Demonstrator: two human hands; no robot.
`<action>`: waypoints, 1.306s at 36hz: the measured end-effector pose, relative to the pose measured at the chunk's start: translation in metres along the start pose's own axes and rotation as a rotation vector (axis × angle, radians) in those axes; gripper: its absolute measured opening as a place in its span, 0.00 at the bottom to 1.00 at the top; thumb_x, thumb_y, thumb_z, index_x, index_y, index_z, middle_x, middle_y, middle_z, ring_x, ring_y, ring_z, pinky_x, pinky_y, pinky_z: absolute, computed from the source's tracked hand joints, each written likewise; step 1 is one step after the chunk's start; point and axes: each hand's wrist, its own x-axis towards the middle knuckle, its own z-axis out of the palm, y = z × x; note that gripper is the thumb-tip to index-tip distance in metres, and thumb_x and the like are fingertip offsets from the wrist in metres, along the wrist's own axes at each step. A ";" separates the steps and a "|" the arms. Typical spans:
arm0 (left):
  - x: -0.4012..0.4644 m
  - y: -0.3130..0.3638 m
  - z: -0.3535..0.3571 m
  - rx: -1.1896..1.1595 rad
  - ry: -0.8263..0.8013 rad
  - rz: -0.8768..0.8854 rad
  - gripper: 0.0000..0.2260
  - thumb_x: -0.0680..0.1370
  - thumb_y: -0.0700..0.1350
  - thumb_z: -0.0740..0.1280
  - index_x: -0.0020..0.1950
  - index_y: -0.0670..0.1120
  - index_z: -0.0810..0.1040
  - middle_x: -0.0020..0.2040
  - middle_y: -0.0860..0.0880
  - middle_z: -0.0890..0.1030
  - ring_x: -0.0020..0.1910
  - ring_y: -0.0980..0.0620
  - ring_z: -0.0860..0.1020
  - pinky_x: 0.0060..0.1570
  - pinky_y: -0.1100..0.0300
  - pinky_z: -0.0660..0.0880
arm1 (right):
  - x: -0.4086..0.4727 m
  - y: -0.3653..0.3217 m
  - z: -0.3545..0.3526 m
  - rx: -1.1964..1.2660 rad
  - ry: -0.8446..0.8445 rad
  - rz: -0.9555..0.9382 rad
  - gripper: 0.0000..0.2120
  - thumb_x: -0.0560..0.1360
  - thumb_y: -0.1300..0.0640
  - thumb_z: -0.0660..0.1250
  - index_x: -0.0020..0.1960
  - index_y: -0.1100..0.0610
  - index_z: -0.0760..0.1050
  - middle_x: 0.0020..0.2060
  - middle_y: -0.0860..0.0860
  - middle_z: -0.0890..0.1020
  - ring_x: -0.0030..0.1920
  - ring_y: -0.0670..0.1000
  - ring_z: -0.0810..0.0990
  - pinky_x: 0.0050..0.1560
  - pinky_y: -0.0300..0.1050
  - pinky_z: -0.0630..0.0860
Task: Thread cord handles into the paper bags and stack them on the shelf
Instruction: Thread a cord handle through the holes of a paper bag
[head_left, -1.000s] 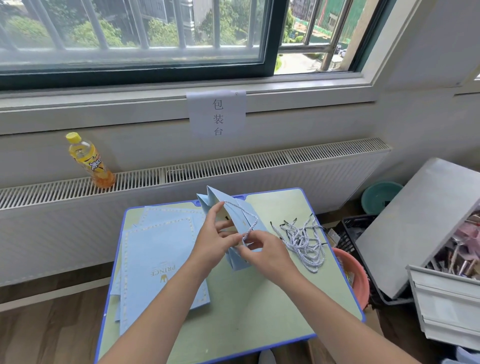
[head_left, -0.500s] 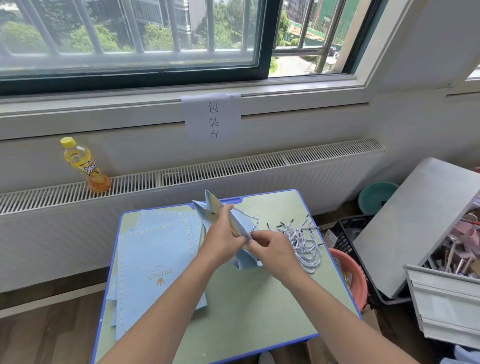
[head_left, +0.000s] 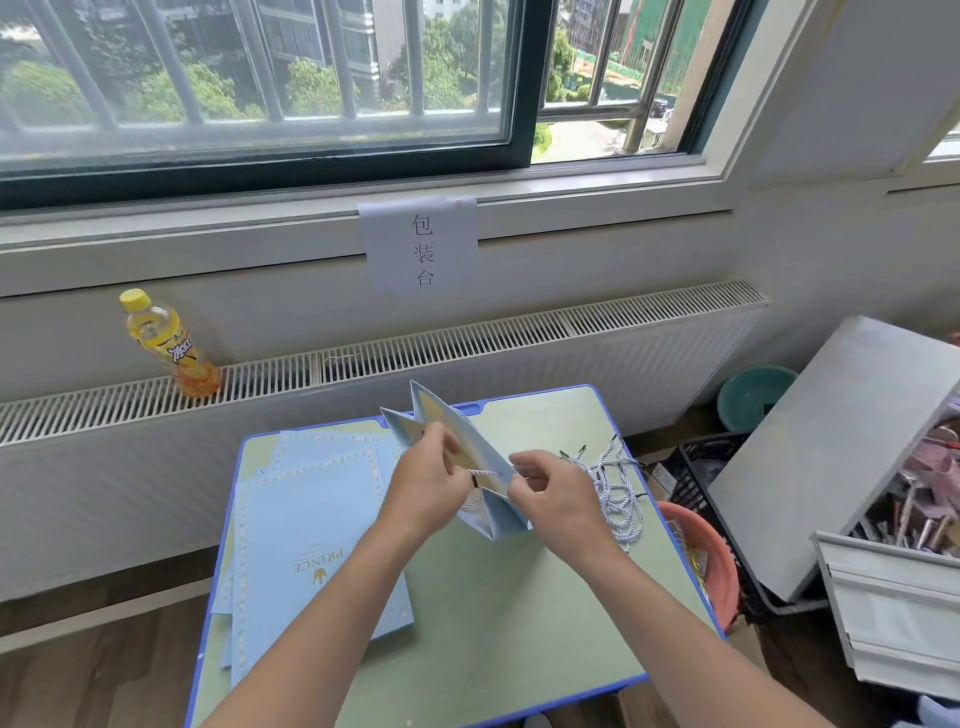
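A light blue paper bag (head_left: 493, 512) stands half folded on the green table (head_left: 519, 623), its top pointing away from me. My left hand (head_left: 428, 480) grips the bag's upper panel. My right hand (head_left: 553, 491) pinches a white-and-blue twisted cord (head_left: 483, 473) that runs across the panel between both hands. A pile of loose cords (head_left: 613, 483) lies just right of my right hand. A stack of flat blue bags (head_left: 306, 535) printed PRINCE lies on the table's left half.
A yellow drink bottle (head_left: 166, 345) stands on the radiator ledge at left. To the right of the table are an orange basin (head_left: 711, 561), a black crate (head_left: 701, 467), a teal bowl (head_left: 753, 395) and a grey tilted cabinet (head_left: 841, 452) with clutter.
The bag has tipped over toward the right and opened. My hands have drawn apart, and the cord now stretches across the panel between them.
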 end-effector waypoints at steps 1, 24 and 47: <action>0.002 -0.001 -0.001 0.074 -0.016 0.010 0.07 0.74 0.35 0.60 0.47 0.44 0.74 0.39 0.49 0.78 0.38 0.50 0.75 0.35 0.63 0.71 | 0.000 0.000 0.000 -0.005 0.000 -0.013 0.10 0.74 0.61 0.66 0.54 0.55 0.81 0.46 0.47 0.84 0.46 0.42 0.82 0.45 0.32 0.76; 0.014 0.014 0.001 0.252 -0.043 -0.071 0.15 0.78 0.53 0.64 0.38 0.45 0.71 0.34 0.50 0.76 0.36 0.48 0.75 0.35 0.56 0.68 | -0.004 0.010 0.010 0.094 -0.124 -0.016 0.09 0.70 0.48 0.72 0.47 0.51 0.81 0.40 0.45 0.84 0.41 0.44 0.82 0.41 0.35 0.75; -0.015 -0.007 0.009 0.537 0.290 0.447 0.14 0.72 0.47 0.55 0.48 0.48 0.79 0.24 0.54 0.72 0.23 0.51 0.72 0.32 0.61 0.61 | 0.037 -0.015 0.031 0.185 -0.143 -0.033 0.04 0.83 0.53 0.58 0.50 0.48 0.70 0.45 0.48 0.79 0.37 0.41 0.82 0.49 0.55 0.80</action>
